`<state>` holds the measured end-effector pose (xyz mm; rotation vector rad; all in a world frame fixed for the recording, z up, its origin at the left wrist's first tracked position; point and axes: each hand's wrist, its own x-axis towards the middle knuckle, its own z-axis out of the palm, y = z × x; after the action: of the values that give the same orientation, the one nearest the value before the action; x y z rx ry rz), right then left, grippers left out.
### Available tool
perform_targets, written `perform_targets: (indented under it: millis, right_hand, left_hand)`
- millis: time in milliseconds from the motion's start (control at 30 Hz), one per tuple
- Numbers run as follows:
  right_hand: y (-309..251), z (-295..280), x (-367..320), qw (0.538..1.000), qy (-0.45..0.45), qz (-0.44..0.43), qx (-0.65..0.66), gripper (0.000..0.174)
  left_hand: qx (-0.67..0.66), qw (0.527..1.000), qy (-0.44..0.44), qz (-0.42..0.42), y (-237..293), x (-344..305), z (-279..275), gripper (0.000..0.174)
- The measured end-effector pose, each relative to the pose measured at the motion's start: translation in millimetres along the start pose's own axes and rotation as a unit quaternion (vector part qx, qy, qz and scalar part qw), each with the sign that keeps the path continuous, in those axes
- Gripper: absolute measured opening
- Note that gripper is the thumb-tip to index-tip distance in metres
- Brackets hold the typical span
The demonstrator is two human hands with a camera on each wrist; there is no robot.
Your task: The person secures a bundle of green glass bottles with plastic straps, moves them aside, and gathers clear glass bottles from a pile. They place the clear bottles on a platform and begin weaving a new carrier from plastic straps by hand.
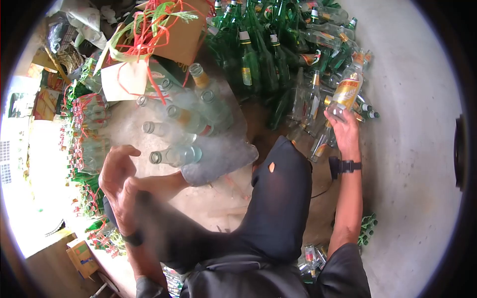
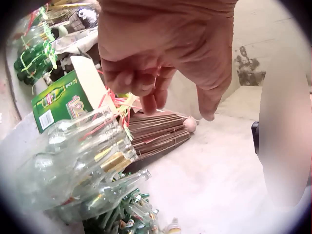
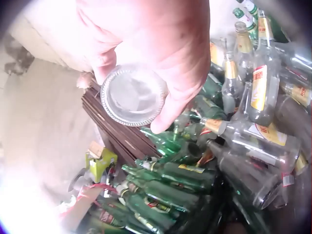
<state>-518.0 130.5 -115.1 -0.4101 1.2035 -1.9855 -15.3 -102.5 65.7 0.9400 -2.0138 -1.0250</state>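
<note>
In the head view my right hand (image 1: 344, 130) grips a clear bottle with a yellow label (image 1: 347, 90) by its base, above the bottle pile. The right wrist view shows the round bottle base (image 3: 133, 96) between the thumb and fingers of my right hand (image 3: 156, 44). My left hand (image 1: 119, 181) is in the air with bent, loose fingers and nothing in them, left of a group of clear bottles (image 1: 185, 154) standing close together. Those clear bottles (image 2: 73, 165) are below and left of my left hand (image 2: 168, 53) in the left wrist view.
Green bottles (image 1: 248, 64) fill the back, with mixed loose bottles (image 1: 323, 39) beside the pale wall (image 1: 407, 124). A cardboard box (image 1: 184, 39) with red and green ties lies behind the clear group. Tied bottles (image 1: 92, 134) stand at the left.
</note>
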Motion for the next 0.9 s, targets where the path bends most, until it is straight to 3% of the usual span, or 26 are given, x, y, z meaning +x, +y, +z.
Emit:
perform_targets:
  millis: [33, 133, 200, 267, 333, 433, 467, 533, 600, 667, 767, 900]
  right_hand:
    - [-7.0, 17.9, -15.1, 1.000, -0.014, -0.012, -0.025, 0.050]
    - [-20.4, 62.5, -42.8, 0.994, -0.044, -0.052, -0.088, 0.062]
    - [-32.7, 96.8, -53.4, 0.994, -0.051, -0.051, -0.086, 0.069]
    - [-42.8, 128.4, -59.5, 0.980, -0.104, -0.091, -0.144, 0.071]
    - [-54.9, 153.0, -65.1, 0.974, -0.126, -0.088, -0.166, 0.073]
    - [-65.7, 191.9, -75.9, 0.948, -0.204, -0.099, -0.222, 0.075]
    - [-65.2, 199.5, -79.3, 0.948, -0.205, -0.100, -0.220, 0.075]
    - [-63.6, 210.7, -84.5, 0.916, -0.292, -0.118, -0.247, 0.074]
    - [-62.0, 220.5, -96.0, 0.907, -0.304, -0.151, -0.248, 0.073]
    - [-69.5, 225.9, -107.6, 0.833, -0.374, -0.147, -0.380, 0.083]
    - [-60.8, 223.5, -116.0, 0.831, -0.382, -0.144, -0.377, 0.084]
    - [-50.2, 222.1, -124.1, 0.802, -0.371, -0.169, -0.437, 0.082]
  left_hand:
    - [-0.015, 0.999, 0.018, 0.026, 6.4, -0.1, 3.3, 0.057]
    - [-0.031, 0.999, -0.012, 0.012, 33.1, 6.6, 9.7, 0.049]
    - [-0.069, 0.995, -0.053, -0.052, 57.9, 12.7, 20.9, 0.048]
    - [-0.043, 0.995, -0.073, 0.042, 73.0, 20.0, 39.8, 0.052]
    - [-0.097, 0.992, -0.077, 0.003, 83.4, 33.5, 46.8, 0.056]
    - [-0.143, 0.987, -0.027, 0.069, 101.2, 46.3, 63.1, 0.056]
    - [-0.166, 0.983, -0.008, 0.072, 110.8, 48.6, 64.4, 0.055]
    - [-0.181, 0.980, -0.032, 0.079, 120.9, 48.5, 58.3, 0.049]
    - [-0.196, 0.978, 0.006, 0.071, 122.5, 46.1, 54.7, 0.043]
    - [-0.202, 0.977, 0.038, 0.060, 133.0, 34.0, 55.4, 0.039]
    - [-0.291, 0.956, 0.014, 0.035, 130.2, 23.4, 45.7, 0.035]
    - [-0.260, 0.965, 0.019, 0.033, 127.9, 16.3, 53.6, 0.031]
